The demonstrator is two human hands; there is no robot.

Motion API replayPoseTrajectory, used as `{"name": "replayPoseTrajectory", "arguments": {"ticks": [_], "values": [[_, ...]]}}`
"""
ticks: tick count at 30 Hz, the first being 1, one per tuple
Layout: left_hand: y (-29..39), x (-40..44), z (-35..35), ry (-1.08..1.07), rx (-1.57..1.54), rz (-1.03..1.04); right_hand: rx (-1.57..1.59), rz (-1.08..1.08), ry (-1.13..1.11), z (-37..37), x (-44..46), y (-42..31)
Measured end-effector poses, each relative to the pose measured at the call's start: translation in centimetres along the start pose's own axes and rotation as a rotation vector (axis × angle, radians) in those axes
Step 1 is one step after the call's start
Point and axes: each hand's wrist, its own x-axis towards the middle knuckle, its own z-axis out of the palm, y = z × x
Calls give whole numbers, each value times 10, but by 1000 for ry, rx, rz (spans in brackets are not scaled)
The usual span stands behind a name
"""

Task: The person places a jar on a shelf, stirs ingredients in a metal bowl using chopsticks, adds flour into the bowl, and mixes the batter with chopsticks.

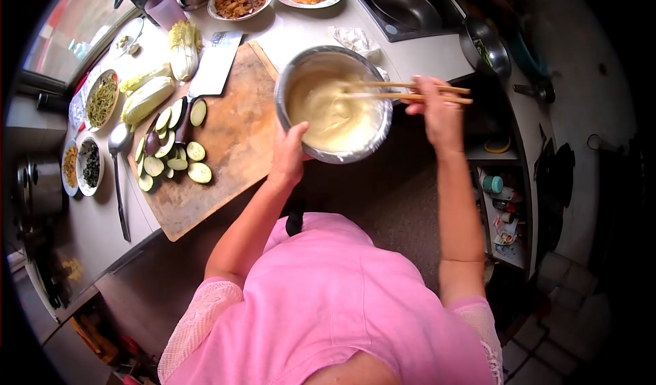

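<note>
My left hand (290, 154) grips the near left rim of a metal bowl (385, 135), its thumb over the edge. Pale yellow batter (328, 111) with a swirled surface lies inside. My right hand (437, 111) is closed on a pair of chopsticks (404, 91), whose tips reach into the batter from the right. Left of the bowl is a wooden cutting board (229, 139) with sliced eggplant (196, 152) on its left part. A cleaver (216, 62) lies flat across the board's far edge.
Napa cabbages (147, 99), a ladle (119, 173) and dishes of chopped food (102, 101) stand at the left. Two plates of food (240, 0) are at the back. A black stove (410, 5) with a pan is back right, beside a metal bowl of greens (484, 46).
</note>
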Motion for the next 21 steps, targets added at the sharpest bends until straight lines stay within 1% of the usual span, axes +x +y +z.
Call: {"name": "replayPoseTrajectory", "arguments": {"ticks": [1,2,3,5,6,7,9,10,11,13,14,15,17,18,19,21], "values": [[-7,4,3,25,48,53,-6,-68,2,22,-5,1],[-12,11,-5,29,13,49,134,-134,-199,32,-15,-5],[0,11,-17,-15,-13,-132,88,41,-302,23,-21,-12],[24,-1,-10,-37,-64,-45,-9,93,-187,-13,-6,-6],[16,2,-9,29,-13,33,1,79,-97,-23,4,-1],[9,3,-10,70,93,12,-14,48,24,-9,6,-4],[-10,16,-17,10,153,219,47,-112,-46,28,-3,4],[1,14,-16,13,99,116,115,-119,-229,37,-15,-6],[13,8,-18,32,-1,-58,104,16,-374,28,-21,-13],[27,3,-21,-6,-9,24,-5,93,-230,-3,-3,-5],[23,4,-19,44,60,38,-43,122,-129,-9,6,-11],[25,-3,-5,144,127,32,-17,85,-41,0,12,-4],[-6,17,-24,41,192,222,-13,-29,-82,37,1,-5],[-2,18,-30,82,111,79,67,-40,-272,43,-10,-6],[26,0,-16,105,-12,-74,56,107,-394,33,-15,-10],[27,4,-33,15,-20,-63,-24,117,-277,3,2,-6]]}}
